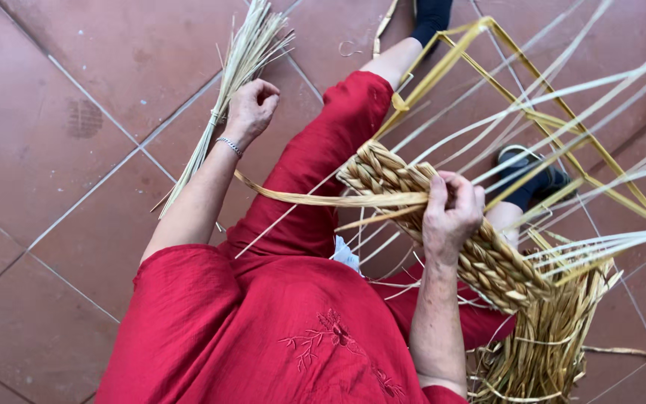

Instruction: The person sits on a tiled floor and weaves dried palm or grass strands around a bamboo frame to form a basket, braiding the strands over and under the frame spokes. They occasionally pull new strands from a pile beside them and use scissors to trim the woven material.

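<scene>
Right hand (451, 213) grips the braided straw band (443, 224); left hand (250, 110) closes on a stiff reed bundle (226, 90).

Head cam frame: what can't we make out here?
- Right hand fingertips: curled behind the woven braid.
- Left hand palm: closed fist around the straw bundle; the bundle's top is cut by the top edge.
- Woven piece's lower end: cut by the bottom edge.

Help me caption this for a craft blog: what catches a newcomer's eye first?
The thick braided straw band at centre right, gripped by the right hand. Long pale strands fan to the upper right. At upper left, the left hand holds a straw bundle over terracotta floor tiles.
</scene>
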A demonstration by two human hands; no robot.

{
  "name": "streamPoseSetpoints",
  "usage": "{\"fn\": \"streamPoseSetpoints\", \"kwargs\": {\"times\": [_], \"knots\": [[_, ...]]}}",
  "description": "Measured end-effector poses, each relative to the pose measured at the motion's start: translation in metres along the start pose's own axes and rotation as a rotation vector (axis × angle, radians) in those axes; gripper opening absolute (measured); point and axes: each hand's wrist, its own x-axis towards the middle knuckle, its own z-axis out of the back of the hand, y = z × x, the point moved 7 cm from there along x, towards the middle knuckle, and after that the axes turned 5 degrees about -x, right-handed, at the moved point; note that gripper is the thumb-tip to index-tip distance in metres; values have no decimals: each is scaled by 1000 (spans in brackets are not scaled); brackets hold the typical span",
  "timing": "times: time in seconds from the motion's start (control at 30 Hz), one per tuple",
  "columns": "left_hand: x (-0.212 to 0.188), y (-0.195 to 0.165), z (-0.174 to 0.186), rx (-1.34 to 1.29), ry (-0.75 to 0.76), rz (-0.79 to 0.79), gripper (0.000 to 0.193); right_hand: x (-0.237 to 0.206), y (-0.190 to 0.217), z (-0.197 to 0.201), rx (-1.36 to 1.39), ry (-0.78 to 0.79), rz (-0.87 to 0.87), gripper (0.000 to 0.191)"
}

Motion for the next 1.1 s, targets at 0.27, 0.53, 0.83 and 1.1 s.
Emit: {"fn": "streamPoseSetpoints", "kwargs": {"times": [0.27,0.53,0.83,1.1], "knots": [[78,-10,-52,318,222,-107,17,-3,39,9,-132,-60,86,10],[199,-71,-164,521,417,-168,51,-10,47,12,-115,-26,52,11],[270,-48,-234,616,309,109,87,-45,14,11,-93,171,68,23],[288,-108,-171,843,-311,-370,10,-31,31,19,-47,28,55,23]]}}
